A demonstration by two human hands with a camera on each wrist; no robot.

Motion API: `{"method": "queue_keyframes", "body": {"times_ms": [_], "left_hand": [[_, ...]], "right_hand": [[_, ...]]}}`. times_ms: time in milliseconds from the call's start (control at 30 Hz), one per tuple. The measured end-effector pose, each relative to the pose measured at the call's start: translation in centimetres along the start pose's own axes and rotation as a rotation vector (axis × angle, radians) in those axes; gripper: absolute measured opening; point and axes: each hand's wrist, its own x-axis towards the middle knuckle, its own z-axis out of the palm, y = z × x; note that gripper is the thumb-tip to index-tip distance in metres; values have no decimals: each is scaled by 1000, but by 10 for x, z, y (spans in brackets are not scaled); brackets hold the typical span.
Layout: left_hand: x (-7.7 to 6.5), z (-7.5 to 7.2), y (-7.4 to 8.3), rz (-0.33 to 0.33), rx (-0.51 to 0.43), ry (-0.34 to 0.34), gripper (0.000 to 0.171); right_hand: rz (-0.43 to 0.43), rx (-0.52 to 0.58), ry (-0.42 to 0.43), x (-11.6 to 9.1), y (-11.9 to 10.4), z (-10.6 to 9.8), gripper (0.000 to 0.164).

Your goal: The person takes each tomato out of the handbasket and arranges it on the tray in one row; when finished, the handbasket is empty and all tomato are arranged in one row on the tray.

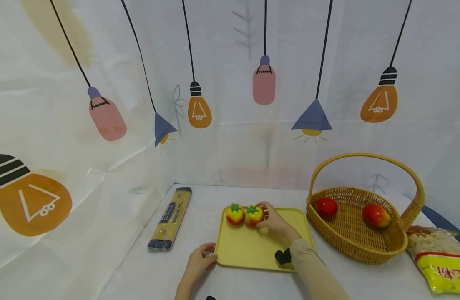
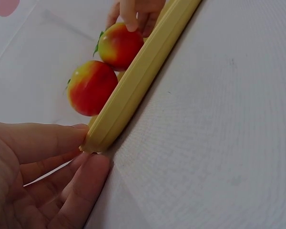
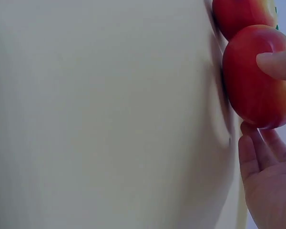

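Observation:
Two red-and-yellow tomatoes with green leafy tops stand side by side near the back edge of a yellow tray (image 1: 248, 250). The right hand (image 1: 272, 220) holds the right tomato (image 1: 254, 214); in the right wrist view its thumb (image 3: 276, 64) lies on the red skin and the other fingers are at the tomato's far side. Touching it is the left tomato (image 1: 235, 215), which no hand touches. At the tray's front left corner, the left hand (image 1: 199, 262) pinches the rim, thumb and fingers on either side of it in the left wrist view.
A wicker basket (image 1: 350, 246) with a tall handle stands right of the tray, holding two red fruits (image 1: 326, 207). Beside it lies a yellow-labelled clear bag (image 1: 441, 258). A spaghetti pack (image 1: 171, 218) lies at left. A lamp-printed cloth (image 1: 230, 158) hangs behind.

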Motion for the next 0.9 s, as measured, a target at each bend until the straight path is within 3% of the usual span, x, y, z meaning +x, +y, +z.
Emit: {"method": "queue_keyframes", "body": {"times_ms": [333, 567, 800, 900], "left_hand": [[-1, 0, 2, -13, 0, -7, 43], [-1, 2, 1, -18, -9, -11, 43], [-1, 1, 2, 1, 5, 8, 44], [-1, 0, 2, 8, -7, 4, 46]], "right_hand": [[-18, 74, -61, -1, 3, 1, 77], [-116, 64, -35, -8, 8, 0, 81], [21, 57, 21, -6, 1, -5, 79], [10, 59, 31, -7, -5, -10, 78]]}}
